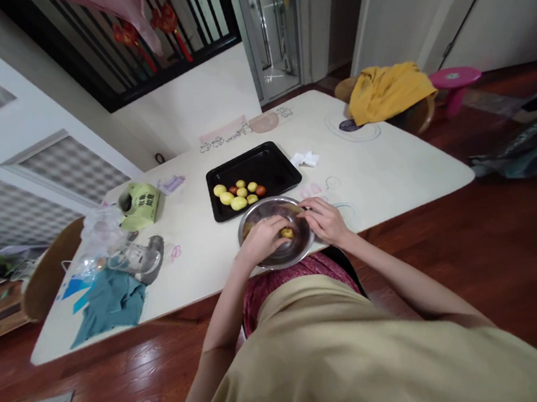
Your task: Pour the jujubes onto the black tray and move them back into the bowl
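A shiny metal bowl [303, 246] stands at the table's near edge, in front of my body. My left hand [266, 237] reaches down into it, fingers curled, beside a mottled yellow-brown lump [287, 232]. What its fingertips grip is hidden. At the bowl's right rim, my right hand [324, 220] has its thumb and fingers drawn together. Anything between them is too small to name. Just beyond the bowl lies a black baking tray [271, 165]. Several yellow, round to oval pieces [239, 202] sit in its near left part, along with reddish-brown round ones [260, 190].
On the white table [392, 173], a crumpled tissue [305, 158] lies right of the tray. Leftward are a green package [141, 203], clear plastic bags [101, 234] and a teal cloth [112, 302]. A yellow garment [387, 92] drapes a chair near a pink stool [456, 78].
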`<state>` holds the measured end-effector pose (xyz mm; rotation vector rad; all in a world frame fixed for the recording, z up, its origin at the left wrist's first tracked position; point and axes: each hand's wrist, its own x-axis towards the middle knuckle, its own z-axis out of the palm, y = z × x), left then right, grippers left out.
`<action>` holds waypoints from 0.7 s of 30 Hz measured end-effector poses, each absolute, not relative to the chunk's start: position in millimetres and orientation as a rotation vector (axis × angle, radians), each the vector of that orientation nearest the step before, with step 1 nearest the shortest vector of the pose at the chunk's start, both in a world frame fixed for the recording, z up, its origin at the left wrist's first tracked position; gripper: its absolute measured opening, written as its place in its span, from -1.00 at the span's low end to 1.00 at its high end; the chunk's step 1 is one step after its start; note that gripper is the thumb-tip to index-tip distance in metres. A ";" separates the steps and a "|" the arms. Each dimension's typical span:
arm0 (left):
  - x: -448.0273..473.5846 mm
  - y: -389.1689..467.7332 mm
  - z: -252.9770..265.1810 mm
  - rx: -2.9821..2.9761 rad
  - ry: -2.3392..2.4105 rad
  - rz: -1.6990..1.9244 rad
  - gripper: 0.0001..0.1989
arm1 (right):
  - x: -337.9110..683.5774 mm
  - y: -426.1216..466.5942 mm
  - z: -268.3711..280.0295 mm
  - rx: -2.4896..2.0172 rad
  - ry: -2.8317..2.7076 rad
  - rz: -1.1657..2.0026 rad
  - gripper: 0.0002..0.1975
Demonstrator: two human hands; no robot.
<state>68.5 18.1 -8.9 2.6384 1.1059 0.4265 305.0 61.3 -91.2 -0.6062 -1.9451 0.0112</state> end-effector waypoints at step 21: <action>-27.7 156.6 17.1 2.354 2.092 0.215 -0.69 | 305.0 61.7 -92.4 -0.606 -1.946 0.032 -0.65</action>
